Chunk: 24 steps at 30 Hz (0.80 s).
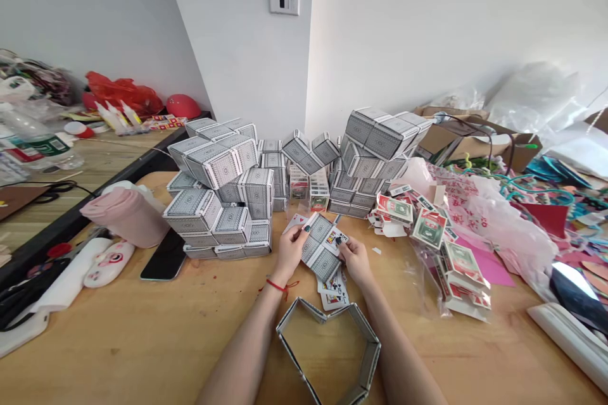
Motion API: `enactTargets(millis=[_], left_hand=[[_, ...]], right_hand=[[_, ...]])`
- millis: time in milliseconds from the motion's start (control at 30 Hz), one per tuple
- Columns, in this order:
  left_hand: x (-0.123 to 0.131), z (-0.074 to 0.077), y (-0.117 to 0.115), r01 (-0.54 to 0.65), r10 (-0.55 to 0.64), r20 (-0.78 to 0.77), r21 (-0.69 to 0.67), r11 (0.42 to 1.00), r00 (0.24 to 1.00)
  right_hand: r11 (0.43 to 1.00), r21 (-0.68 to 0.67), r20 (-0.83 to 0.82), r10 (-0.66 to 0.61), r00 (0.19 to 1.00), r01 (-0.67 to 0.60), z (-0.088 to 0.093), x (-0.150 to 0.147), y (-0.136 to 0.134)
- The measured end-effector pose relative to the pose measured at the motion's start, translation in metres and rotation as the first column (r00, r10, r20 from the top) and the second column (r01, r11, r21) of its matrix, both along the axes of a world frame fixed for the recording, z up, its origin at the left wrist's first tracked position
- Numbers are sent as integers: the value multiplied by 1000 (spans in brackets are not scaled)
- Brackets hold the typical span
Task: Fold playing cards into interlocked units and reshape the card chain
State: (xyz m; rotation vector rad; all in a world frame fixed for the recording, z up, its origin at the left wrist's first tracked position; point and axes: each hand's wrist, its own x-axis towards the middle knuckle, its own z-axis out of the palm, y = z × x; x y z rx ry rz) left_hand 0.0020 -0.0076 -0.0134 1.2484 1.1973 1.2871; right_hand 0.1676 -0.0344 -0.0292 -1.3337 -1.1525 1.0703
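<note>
My left hand (291, 252) pinches the upper left edge of a panel of joined playing cards (317, 250) with grey patterned backs. At its right side, my right hand (356, 259) grips a playing card (335, 239) whose face shows, lying against the panel. Under the panel, loose playing cards (334, 294) lie face up on the table. Just left of the panel a red-suited card (295, 221) partly shows behind my left hand. Between my forearms stands a heart-shaped frame (375, 349) made of folded grey-backed cards.
Stacks of card-covered blocks stand at left (192, 210) and right (380, 133). Red and green card boxes (430, 228) lie on the right, beside a plastic bag (498, 221). A black phone (164, 257) and a pink roll (124, 215) are on the left.
</note>
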Motion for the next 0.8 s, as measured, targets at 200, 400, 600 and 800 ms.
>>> enactTargets(millis=[200,400,600,800], left_hand=[[-1,0,-1,-21,22,-57,17,1000,998],[2,-2,0,4,-4,4,13,1000,1000],[0,-2,2,28,-27,22,-12,1000,999],[-2,0,1,49,-49,15,-25,999,999]], right_hand=[[1000,-2,-23,11,1000,-11,6,-1,-2],[999,-6,-49,45,998,-45,13,-1,-5],[950,-9,-176,305,936,-311,18,15,-11],[875,-25,-286,457,842,-484,16,24,-10]])
